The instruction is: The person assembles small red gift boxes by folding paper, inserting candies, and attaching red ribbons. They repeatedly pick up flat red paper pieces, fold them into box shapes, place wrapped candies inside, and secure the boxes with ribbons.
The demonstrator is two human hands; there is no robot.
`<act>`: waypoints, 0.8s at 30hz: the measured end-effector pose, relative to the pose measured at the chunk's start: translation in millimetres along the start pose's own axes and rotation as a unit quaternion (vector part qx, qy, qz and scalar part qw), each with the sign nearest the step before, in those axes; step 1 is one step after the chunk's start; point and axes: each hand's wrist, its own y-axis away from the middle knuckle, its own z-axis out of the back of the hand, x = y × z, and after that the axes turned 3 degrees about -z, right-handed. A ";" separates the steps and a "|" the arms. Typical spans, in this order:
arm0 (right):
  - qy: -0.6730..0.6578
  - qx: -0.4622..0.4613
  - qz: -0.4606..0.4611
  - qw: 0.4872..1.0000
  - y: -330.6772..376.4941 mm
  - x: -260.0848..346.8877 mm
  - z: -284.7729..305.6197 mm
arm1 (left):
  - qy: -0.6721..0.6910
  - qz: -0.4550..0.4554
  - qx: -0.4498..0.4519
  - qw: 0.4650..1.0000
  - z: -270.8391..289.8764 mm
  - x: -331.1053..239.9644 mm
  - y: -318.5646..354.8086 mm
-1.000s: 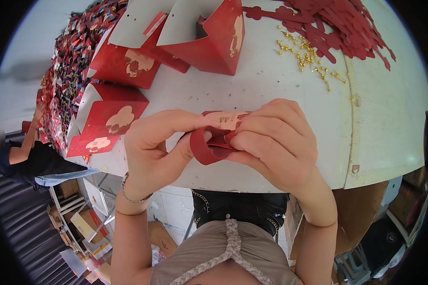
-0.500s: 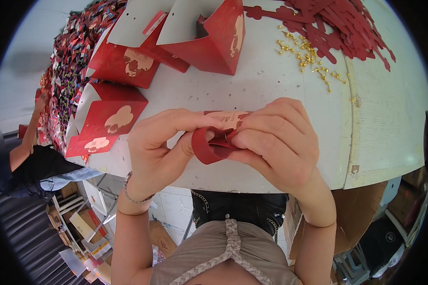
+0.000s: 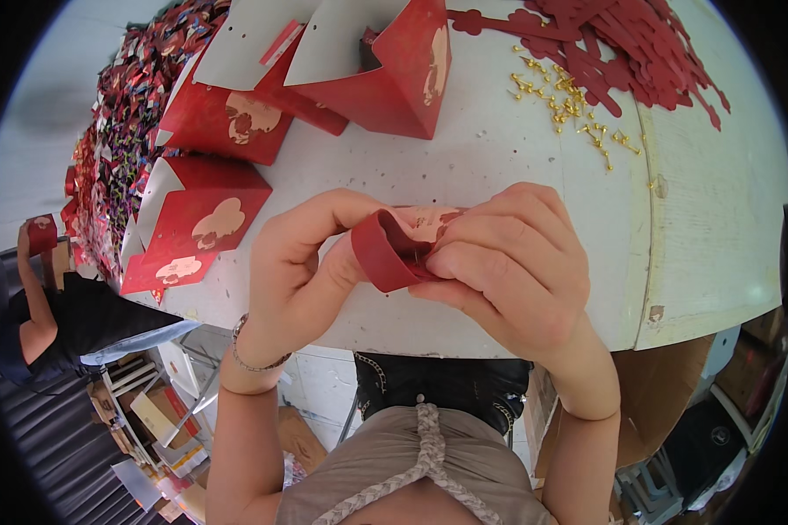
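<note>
Over the near part of the table, both hands meet on a red paper strip [image 3: 369,252] bent into a loop. My left hand [image 3: 293,262] pinches the loop's left side between thumb and fingers. Fingers curled, my right hand [image 3: 521,262] grips the strip's other end against a red paper piece with a pale print [image 3: 427,220], mostly hidden behind the hands. A thin gold glint shows at my right fingertips; I cannot make out its shape fully.
Several red paper boxes [image 3: 368,109] stand far left. Small gold fasteners [image 3: 562,101] lie scattered near a heap of red strips [image 3: 626,52] at the far right. Colourful small packets [image 3: 127,131] are piled along the left. Beyond them a co-worker [image 3: 70,319] holds a small red box [image 3: 41,234].
The strip's loop has tilted upward, and my left hand has shifted slightly right with it. My right hand keeps its grip. The co-worker's raised hand now shows a small red box.
</note>
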 end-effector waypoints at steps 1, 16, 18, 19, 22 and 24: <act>-0.001 0.002 -0.002 1.000 0.1 0.4 0.2 | -0.004 0.007 0.000 1.000 0.9 -0.3 -0.1; -0.013 0.010 -0.019 1.000 0.8 3.1 2.3 | -0.031 -0.041 0.013 0.999 3.7 3.5 -5.3; -0.011 0.012 -0.021 1.000 0.8 2.5 3.1 | -0.020 -0.042 0.000 0.999 2.3 3.9 -4.4; -0.010 0.008 -0.022 1.000 1.0 1.9 2.6 | -0.022 -0.050 -0.006 0.999 1.3 5.3 -3.5; -0.013 -0.011 -0.023 1.000 1.7 1.1 -1.1 | -0.018 -0.062 -0.016 0.998 0.4 5.3 -2.5; -0.013 -0.017 -0.024 0.999 1.4 1.3 -1.9 | -0.009 -0.076 -0.005 0.997 2.6 6.7 -2.3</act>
